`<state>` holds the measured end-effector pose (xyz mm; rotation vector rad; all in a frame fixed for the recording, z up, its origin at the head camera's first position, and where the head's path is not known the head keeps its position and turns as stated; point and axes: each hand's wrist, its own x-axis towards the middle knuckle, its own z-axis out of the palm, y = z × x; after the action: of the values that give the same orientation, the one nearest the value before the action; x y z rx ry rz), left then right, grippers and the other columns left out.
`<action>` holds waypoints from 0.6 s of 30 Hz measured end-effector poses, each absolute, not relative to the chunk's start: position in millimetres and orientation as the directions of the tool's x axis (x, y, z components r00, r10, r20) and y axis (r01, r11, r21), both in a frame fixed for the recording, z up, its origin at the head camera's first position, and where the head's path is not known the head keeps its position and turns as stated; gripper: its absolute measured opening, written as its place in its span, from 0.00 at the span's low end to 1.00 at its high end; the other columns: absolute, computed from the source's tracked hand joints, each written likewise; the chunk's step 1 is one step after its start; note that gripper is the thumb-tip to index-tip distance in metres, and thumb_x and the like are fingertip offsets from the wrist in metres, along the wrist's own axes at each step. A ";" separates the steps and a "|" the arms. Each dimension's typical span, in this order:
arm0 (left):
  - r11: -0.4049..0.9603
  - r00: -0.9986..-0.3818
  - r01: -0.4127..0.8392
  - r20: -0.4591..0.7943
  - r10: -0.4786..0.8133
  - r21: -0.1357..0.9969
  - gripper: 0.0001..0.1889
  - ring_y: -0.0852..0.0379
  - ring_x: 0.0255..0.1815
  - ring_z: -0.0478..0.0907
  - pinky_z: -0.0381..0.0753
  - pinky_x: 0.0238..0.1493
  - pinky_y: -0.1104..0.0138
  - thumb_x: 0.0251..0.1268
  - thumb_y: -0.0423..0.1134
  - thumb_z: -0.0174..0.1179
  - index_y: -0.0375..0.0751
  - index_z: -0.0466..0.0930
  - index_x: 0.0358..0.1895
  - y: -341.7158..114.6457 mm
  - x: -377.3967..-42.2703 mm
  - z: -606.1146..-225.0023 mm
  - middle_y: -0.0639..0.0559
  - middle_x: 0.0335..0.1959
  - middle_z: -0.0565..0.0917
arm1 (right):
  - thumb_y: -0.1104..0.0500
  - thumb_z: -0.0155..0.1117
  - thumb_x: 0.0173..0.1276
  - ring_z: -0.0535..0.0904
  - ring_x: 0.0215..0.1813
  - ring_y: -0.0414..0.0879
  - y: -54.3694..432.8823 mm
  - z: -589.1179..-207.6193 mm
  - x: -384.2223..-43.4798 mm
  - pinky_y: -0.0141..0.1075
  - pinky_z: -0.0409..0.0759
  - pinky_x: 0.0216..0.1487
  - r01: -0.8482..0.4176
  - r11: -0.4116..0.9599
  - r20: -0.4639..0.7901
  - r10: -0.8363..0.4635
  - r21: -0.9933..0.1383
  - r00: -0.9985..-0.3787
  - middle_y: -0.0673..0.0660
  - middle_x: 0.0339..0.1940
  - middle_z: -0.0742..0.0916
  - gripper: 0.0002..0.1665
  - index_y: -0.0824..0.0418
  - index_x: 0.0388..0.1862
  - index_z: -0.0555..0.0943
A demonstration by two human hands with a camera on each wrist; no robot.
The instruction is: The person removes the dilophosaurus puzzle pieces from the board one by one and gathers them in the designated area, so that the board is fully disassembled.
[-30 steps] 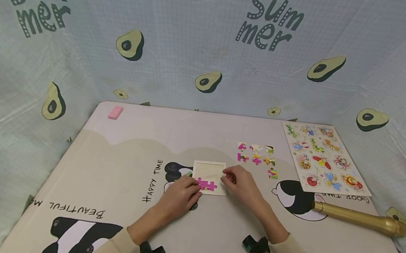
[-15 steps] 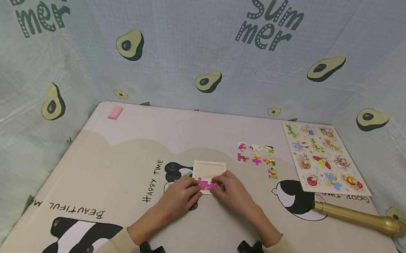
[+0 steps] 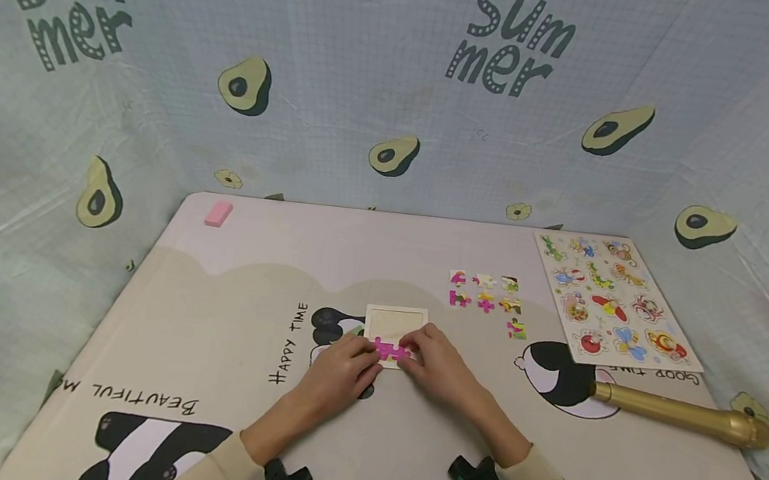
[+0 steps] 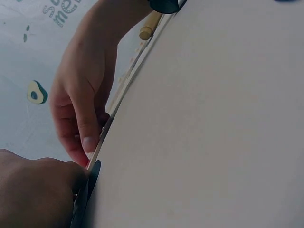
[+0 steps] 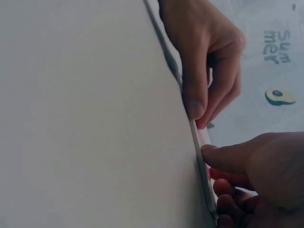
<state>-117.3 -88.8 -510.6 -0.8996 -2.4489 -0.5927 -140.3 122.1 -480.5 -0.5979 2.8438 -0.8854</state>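
Note:
A small wooden puzzle frame (image 3: pixel 396 324) lies flat on the table, with pink jigsaw pieces (image 3: pixel 387 349) along its near side. My left hand (image 3: pixel 343 369) holds the frame's left edge, its fingertips by the leftmost pink piece. From the right, my right hand (image 3: pixel 444 367) reaches over the frame and pinches at the right pink piece, which its fingers partly cover. Both thumbs sit low at the frame's near edge in the right wrist view, where the left hand (image 5: pixel 204 57) is above the right hand (image 5: pixel 270 175). Several loose puzzle pieces (image 3: pixel 486 303) lie in rows to the back right.
A board of cartoon insect pictures (image 3: pixel 613 299) lies at the back right. In front of it rests a gold rod (image 3: pixel 683 414) with a thicker end. A pink block (image 3: pixel 219 213) sits in the far left corner. Patterned curtains (image 3: pixel 334 47) hang behind the table.
My right hand has moved left from the frame's right edge onto the right pink piece, then stayed nearly still. My left hand and the loose pieces have not moved.

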 end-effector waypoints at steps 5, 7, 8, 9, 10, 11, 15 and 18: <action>0.693 -0.683 0.680 0.552 0.478 0.241 0.07 0.57 0.43 0.80 0.83 0.45 0.66 0.62 0.39 0.70 0.41 0.90 0.39 -89.0 -117.6 -510.7 0.52 0.41 0.85 | 0.59 0.70 0.67 0.69 0.42 0.41 122.7 -482.1 -142.0 0.36 0.74 0.45 -0.334 0.738 0.013 -0.403 -0.586 -0.915 0.51 0.39 0.76 0.13 0.60 0.49 0.81; 0.692 -0.684 0.679 0.552 0.477 0.244 0.07 0.57 0.42 0.80 0.84 0.45 0.66 0.62 0.38 0.70 0.41 0.90 0.39 -88.9 -117.6 -510.3 0.52 0.41 0.85 | 0.59 0.70 0.67 0.69 0.41 0.42 122.8 -482.1 -142.1 0.35 0.73 0.44 -0.337 0.731 0.020 -0.406 -0.594 -0.914 0.51 0.39 0.76 0.13 0.61 0.48 0.81; 0.692 -0.685 0.679 0.551 0.477 0.245 0.06 0.57 0.43 0.80 0.84 0.45 0.66 0.62 0.38 0.70 0.41 0.90 0.39 -88.9 -117.6 -510.0 0.52 0.41 0.85 | 0.59 0.70 0.67 0.69 0.41 0.42 122.9 -482.2 -142.4 0.34 0.73 0.44 -0.335 0.727 0.020 -0.405 -0.599 -0.914 0.52 0.39 0.76 0.13 0.61 0.48 0.81; 0.692 -0.686 0.678 0.551 0.476 0.246 0.06 0.57 0.42 0.80 0.84 0.45 0.66 0.62 0.38 0.69 0.41 0.90 0.39 -88.9 -117.5 -509.9 0.52 0.41 0.85 | 0.60 0.70 0.67 0.69 0.41 0.42 123.0 -482.4 -142.6 0.34 0.73 0.43 -0.337 0.722 0.023 -0.407 -0.605 -0.913 0.52 0.38 0.76 0.13 0.61 0.48 0.80; 0.692 -0.687 0.678 0.550 0.475 0.247 0.06 0.57 0.42 0.80 0.84 0.45 0.66 0.62 0.38 0.69 0.41 0.90 0.39 -88.9 -117.4 -509.7 0.52 0.41 0.85 | 0.60 0.70 0.66 0.69 0.41 0.42 123.1 -482.8 -142.9 0.34 0.73 0.43 -0.336 0.717 0.026 -0.406 -0.611 -0.913 0.52 0.38 0.76 0.14 0.61 0.48 0.80; 0.692 -0.688 0.677 0.549 0.475 0.249 0.06 0.57 0.42 0.80 0.84 0.45 0.66 0.62 0.38 0.69 0.41 0.90 0.39 -88.9 -117.4 -509.6 0.52 0.41 0.85 | 0.60 0.70 0.66 0.68 0.41 0.41 123.0 -482.6 -143.2 0.34 0.72 0.43 -0.329 0.713 0.020 -0.405 -0.619 -0.914 0.52 0.38 0.75 0.14 0.61 0.48 0.79; 0.693 -0.687 0.677 0.550 0.474 0.248 0.07 0.57 0.42 0.80 0.83 0.45 0.66 0.62 0.38 0.70 0.41 0.90 0.40 -89.2 -117.4 -510.1 0.52 0.41 0.85 | 0.60 0.70 0.66 0.69 0.41 0.41 123.5 -483.3 -144.1 0.35 0.74 0.45 -0.327 0.703 0.022 -0.406 -0.631 -0.914 0.51 0.39 0.76 0.14 0.60 0.48 0.77; 0.692 -0.682 0.680 0.555 0.476 0.242 0.06 0.58 0.42 0.80 0.83 0.45 0.67 0.62 0.39 0.70 0.41 0.90 0.39 -89.5 -117.6 -510.9 0.52 0.41 0.85 | 0.61 0.69 0.67 0.70 0.41 0.41 124.2 -483.2 -144.6 0.34 0.75 0.44 -0.325 0.680 0.029 -0.408 -0.657 -0.913 0.51 0.40 0.79 0.13 0.59 0.47 0.77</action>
<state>-117.6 -89.5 -510.9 -0.8928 -2.4470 -0.6058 -144.6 124.2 -483.2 -0.6063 2.7683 -1.0482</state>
